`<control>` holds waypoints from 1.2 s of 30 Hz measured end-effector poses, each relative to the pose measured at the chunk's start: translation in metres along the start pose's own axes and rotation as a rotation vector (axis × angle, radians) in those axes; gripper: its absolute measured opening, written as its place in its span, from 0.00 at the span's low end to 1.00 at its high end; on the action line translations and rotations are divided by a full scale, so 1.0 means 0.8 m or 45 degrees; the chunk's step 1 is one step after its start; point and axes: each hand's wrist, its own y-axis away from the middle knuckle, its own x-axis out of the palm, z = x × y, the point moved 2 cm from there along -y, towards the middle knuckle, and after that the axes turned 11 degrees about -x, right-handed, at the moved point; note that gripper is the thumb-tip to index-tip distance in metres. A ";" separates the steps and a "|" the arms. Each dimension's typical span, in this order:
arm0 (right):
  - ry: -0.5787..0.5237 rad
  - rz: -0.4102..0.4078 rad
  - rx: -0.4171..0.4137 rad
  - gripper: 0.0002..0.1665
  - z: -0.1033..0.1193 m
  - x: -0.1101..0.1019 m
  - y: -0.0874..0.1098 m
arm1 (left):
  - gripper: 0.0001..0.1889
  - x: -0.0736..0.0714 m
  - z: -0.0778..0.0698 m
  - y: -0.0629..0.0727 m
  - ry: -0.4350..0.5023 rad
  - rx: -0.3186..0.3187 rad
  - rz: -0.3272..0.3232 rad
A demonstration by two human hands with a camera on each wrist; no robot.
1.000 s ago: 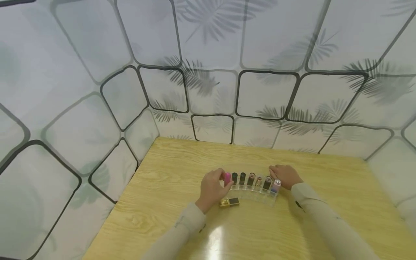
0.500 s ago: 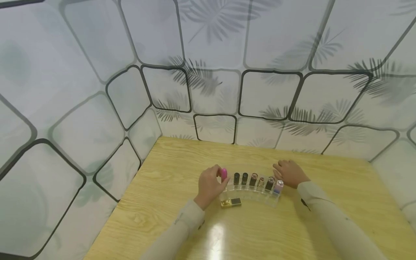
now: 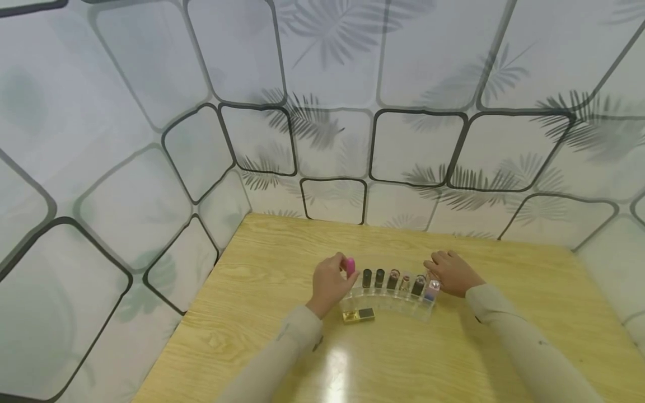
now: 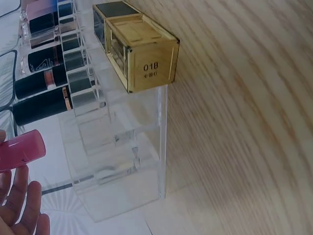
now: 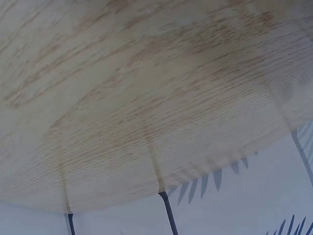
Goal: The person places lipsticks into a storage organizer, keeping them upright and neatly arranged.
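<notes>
My left hand [image 3: 331, 282] pinches a bright pink lipstick tube [image 3: 350, 267] between thumb and fingers, at the left end of a clear curved lipstick holder [image 3: 398, 305]. In the left wrist view the pink tube [image 4: 22, 149] is tilted beside the dark tubes, its lower end over the clear holder. My right hand [image 3: 453, 274] is at the holder's back right corner, fingertips right at its edge; I cannot tell whether they grip it. Several lipsticks stand in the holder, including a black tube [image 3: 367, 278] and a pink-and-blue one with a clear top [image 3: 432, 290].
A gold and black lipstick [image 3: 359, 315], marked 01B in the left wrist view, lies on the wooden table [image 3: 282, 257] before the holder's left front. Patterned sheets [image 3: 327, 140] enclose the table at the back and sides. The right wrist view shows table and sheet only.
The pink lipstick has risen a little and shifted away from the neighbouring black tube, in my left hand's grasp. My right hand's fingers have drawn back slightly to the holder's corner.
</notes>
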 end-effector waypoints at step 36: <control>-0.060 -0.004 0.044 0.30 0.001 0.002 0.003 | 0.09 0.012 -0.006 0.009 -0.062 0.042 0.058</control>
